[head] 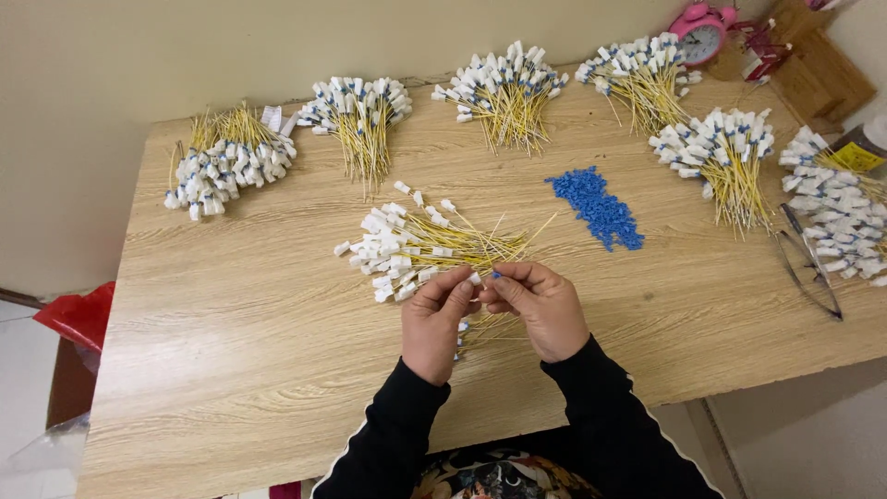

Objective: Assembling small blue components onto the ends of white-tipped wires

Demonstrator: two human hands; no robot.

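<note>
Your left hand [436, 322] and right hand [542, 308] meet at the near middle of the table [240, 370]. The left fingertips are pressed together on a white-capped wire [473, 278]; the right thumb and forefinger pinch a small blue piece [496, 273] against it. How the two parts join is too small to make out. More wires [480, 330] trail under your palms, mostly hidden. Just beyond your hands lies the loose wire pile [416, 245], with the blue pieces [594, 208] to the far right of it. Finished bundles [504, 92] line the far edge; the rightmost bundle [843, 212] is cut off by the frame. Pliers [813, 263] lie at the right.
</note>
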